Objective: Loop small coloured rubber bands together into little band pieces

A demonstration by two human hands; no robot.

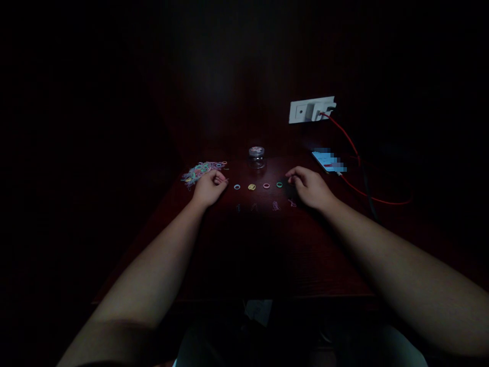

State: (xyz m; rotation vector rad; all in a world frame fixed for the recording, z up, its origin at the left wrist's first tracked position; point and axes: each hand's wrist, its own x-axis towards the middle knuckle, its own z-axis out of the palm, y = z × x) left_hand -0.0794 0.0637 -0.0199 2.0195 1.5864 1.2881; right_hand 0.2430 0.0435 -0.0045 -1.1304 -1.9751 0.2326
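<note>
My left hand is at the near right edge of a heap of thin pastel elastic bands. Its fingers are curled into a pinch, and a tiny thin bit pokes out at the tips, too small to name. My right hand rests on the table beside a green band, fingers bent and slightly apart, with nothing visible in them. Between the hands runs a row of small round bands: a light blue band, yellow bands, a pink band and the green one. Nearer me lie thin purple bands in small clusters.
A clear lidded jar stands behind the row. At the right lies a lit phone, with a red cable leading to a charger in the white wall socket. The dark red table ends close to me.
</note>
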